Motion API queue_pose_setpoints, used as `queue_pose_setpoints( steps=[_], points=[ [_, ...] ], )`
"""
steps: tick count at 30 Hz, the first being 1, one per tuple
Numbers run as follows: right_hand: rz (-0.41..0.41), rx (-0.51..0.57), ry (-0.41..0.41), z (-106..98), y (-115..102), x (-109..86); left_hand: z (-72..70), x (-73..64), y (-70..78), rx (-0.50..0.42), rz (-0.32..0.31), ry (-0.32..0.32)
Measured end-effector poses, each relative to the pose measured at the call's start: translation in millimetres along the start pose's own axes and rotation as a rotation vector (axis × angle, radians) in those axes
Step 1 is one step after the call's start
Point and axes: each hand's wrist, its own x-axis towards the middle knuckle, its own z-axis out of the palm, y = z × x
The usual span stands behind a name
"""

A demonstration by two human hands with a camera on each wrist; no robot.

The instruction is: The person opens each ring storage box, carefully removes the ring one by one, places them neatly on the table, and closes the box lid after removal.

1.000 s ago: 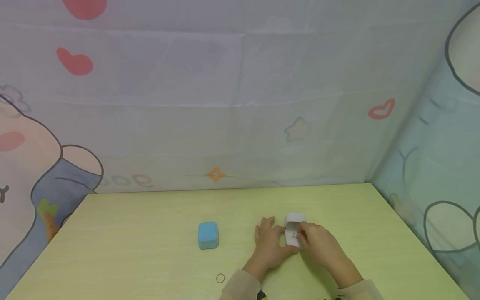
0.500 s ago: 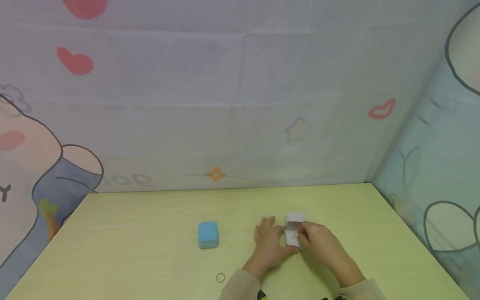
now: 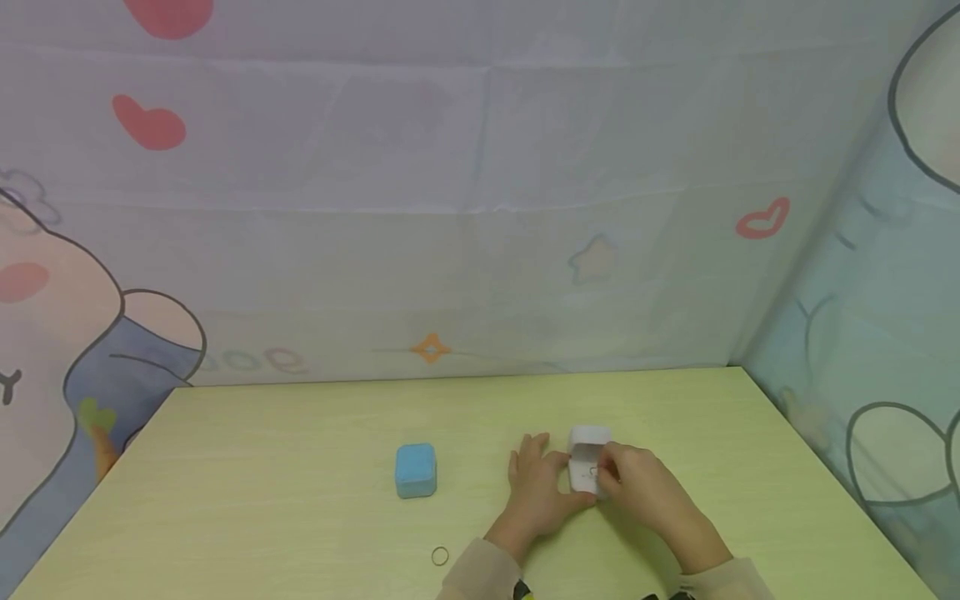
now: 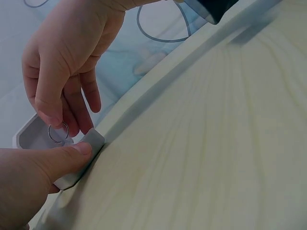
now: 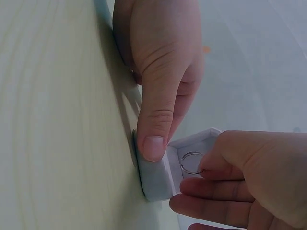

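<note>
A white ring box [image 3: 589, 435] stands on the table with its lid raised. My left hand [image 3: 538, 496] grips it from the left, thumb [image 5: 154, 146] pressed on the front wall and the index finger at the side. My right hand [image 3: 645, 492] pinches a thin silver ring [image 5: 183, 163] between thumb and index finger, inside the box opening. In the left wrist view the lower edge of the ring [image 4: 50, 130] meets the pale lining. The other fingers of my right hand curl beside the box.
A light blue box [image 3: 416, 471], its lid down, sits left of my hands. Another thin ring [image 3: 433, 556] lies flat near the table's front, by my left sleeve [image 3: 483, 573]. A printed cloth [image 3: 480, 167] hangs along the table's back edge.
My right hand has shifted slightly to the right with the ring over the box lining. The left hand and the box have stayed in place.
</note>
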Motion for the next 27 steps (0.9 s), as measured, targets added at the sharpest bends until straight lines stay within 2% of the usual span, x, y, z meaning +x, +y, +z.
queue_pose_setpoints(
  steps=[14, 27],
  points=[
    [0.05, 0.017, -0.03, -3.4, -1.0, 0.6, -0.6, -1.4, -0.1, -0.018, 0.006, 0.012],
    [0.028, 0.059, -0.04, -7.2, 0.3, 0.8, -0.7, -0.4, 0.2, -0.023, -0.001, 0.004]
  ],
)
